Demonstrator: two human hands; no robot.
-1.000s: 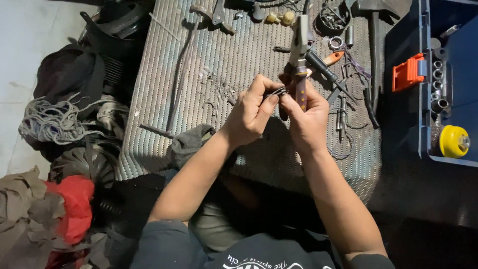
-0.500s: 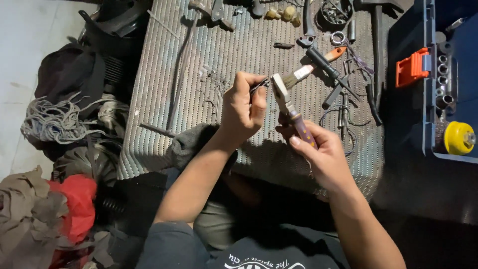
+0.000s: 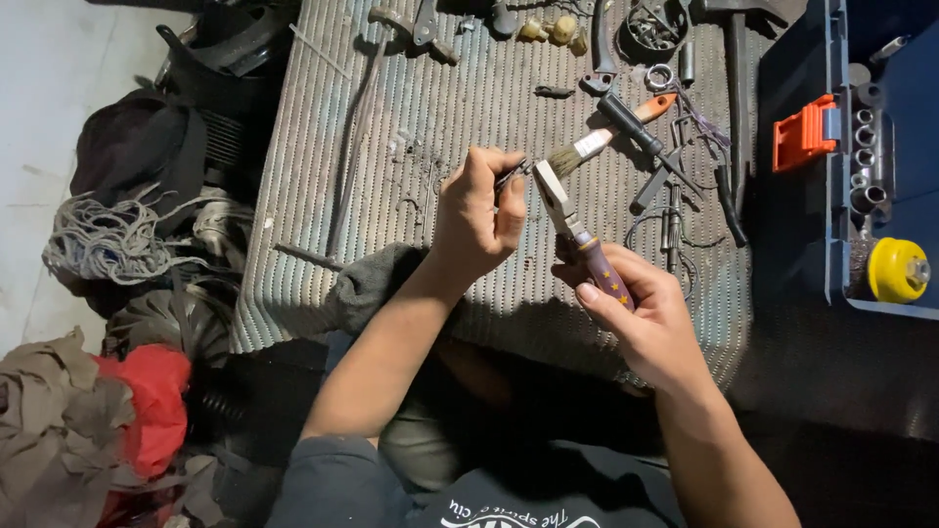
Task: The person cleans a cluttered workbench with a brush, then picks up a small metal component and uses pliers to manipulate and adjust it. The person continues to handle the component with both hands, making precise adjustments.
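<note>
A small dark metal part (image 3: 513, 174) is pinched between the thumb and fingertips of the left hand (image 3: 476, 217), which is closed tight around it and raised above the ribbed grey mat (image 3: 323, 147); what the part is cannot be told. A pair of pliers (image 3: 572, 227) with purple handles is gripped in the right hand (image 3: 641, 318), the fingers wrapped fully round the handles, and its pale metal nose is pointed up and to the left, just beside the small part; whether the two touch cannot be made out. Both things are held over the middle of the mat, in front of the seated person's knees. Just beyond the pliers' tip a paintbrush (image 3: 606, 137) with an orange handle is laid on the mat, among scattered screwdrivers, wire and other hand tools. To the right, an open blue toolbox (image 3: 841, 196) is set, with an orange latch, a row of sockets and a yellow round wheel (image 3: 895, 269) inside. To the left of the mat, a bundle of pale rope (image 3: 108, 240) and red cloth (image 3: 142, 406) are piled on the floor.
</note>
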